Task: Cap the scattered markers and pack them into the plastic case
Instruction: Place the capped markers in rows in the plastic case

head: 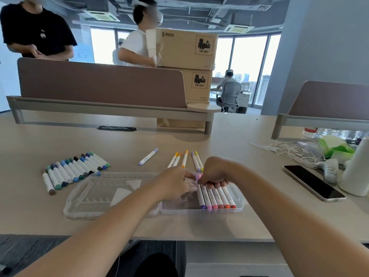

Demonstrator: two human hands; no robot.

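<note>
- Head view: an open clear plastic case lies on the desk near its front edge, straight before the person, its two halves spread flat side by side.
- Six capped markers in the case lie tight together in the right half. Their near caps run from purple through pink to red and orange.
- The left hand reaches over the middle of the case, its fingers stretched toward the right hand. The forefinger tip is at a lilac cap; the lower fingers are blurred, resting over the case.
- The right hand is curled, knuckles up, over the far ends of the packed markers, with its fingertips tucked down against them. I cannot tell whether it actually grips one. A pink cap shows just where the two hands meet.
- A row of blue and green markers lies on the desk left of the case, side by side and slanted, one brown-capped at the near end.
- A single lilac marker lies alone behind the case.
- A loose group of yellow and orange markers lies just behind the hands.
- On the right are a phone face up and a tangle of white cables.
- Farther off stand a brown divider and stacked cardboard boxes, with other people behind them.
</note>
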